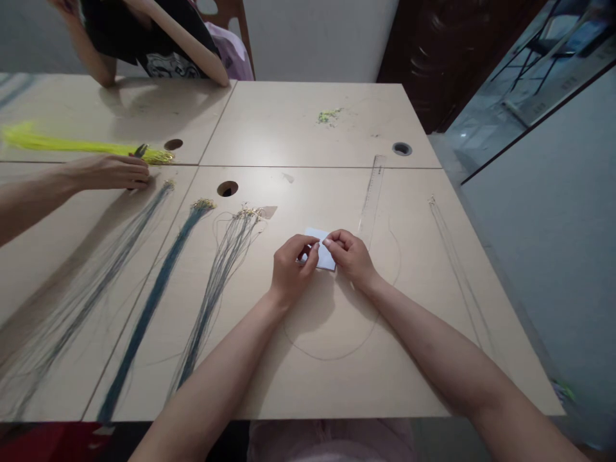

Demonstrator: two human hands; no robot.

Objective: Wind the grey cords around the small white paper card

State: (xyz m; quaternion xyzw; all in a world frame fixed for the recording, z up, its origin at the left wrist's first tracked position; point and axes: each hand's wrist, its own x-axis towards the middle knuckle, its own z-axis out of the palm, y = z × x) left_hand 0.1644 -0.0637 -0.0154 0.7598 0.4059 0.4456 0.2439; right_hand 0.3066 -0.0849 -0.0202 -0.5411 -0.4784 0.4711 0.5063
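My left hand [294, 264] is closed in a pinch at the left side of a small white card [326, 258] on the table. Facing it from the right, my right hand [352, 255] is pinched too, its fingertips close to the left ones above the card. What the fingertips hold is too small to make out. A thin cord [332, 357] curves in a wide loop on the table below and right of my hands. Behind the right hand lies a clear ruler [371, 196].
Left of my hands lie bundles of grey-blue cords [224, 276], dark blue cords [161, 292] and yellow cords [72, 142]. A co-worker's hand [113, 172] is at the yellow bundle with a dark tool. Another person leans on the far edge. Table holes [228, 188] are nearby.
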